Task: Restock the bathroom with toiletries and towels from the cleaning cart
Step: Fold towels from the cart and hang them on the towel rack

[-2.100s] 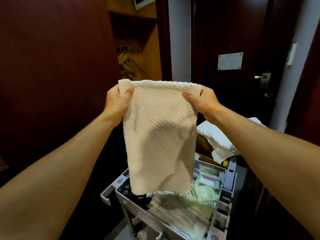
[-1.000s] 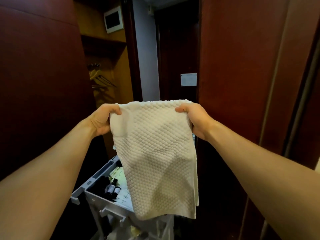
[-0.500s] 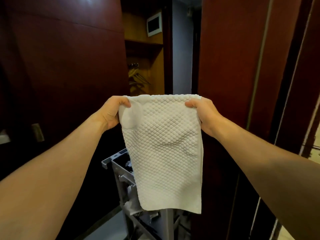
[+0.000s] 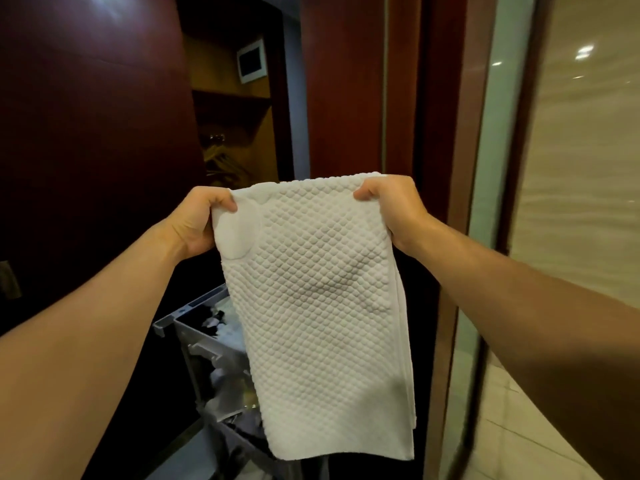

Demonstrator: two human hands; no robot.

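Note:
A white towel with a raised diamond weave hangs folded in front of me at chest height. My left hand grips its top left corner and my right hand grips its top right corner, so the cloth hangs straight down between them. Below and behind the towel stands the grey cleaning cart; its top tray holds small dark bottles and packets, mostly hidden by the towel.
A dark red wooden wall fills the left. An open wardrobe niche with hangers lies behind. On the right a wooden door frame borders a glass panel, and beyond it are pale bathroom wall tiles and floor tiles.
My view has swung to the right, away from the cart and toward the bathroom doorway, which now shows at the right. Both hands keep the same grip on the towel.

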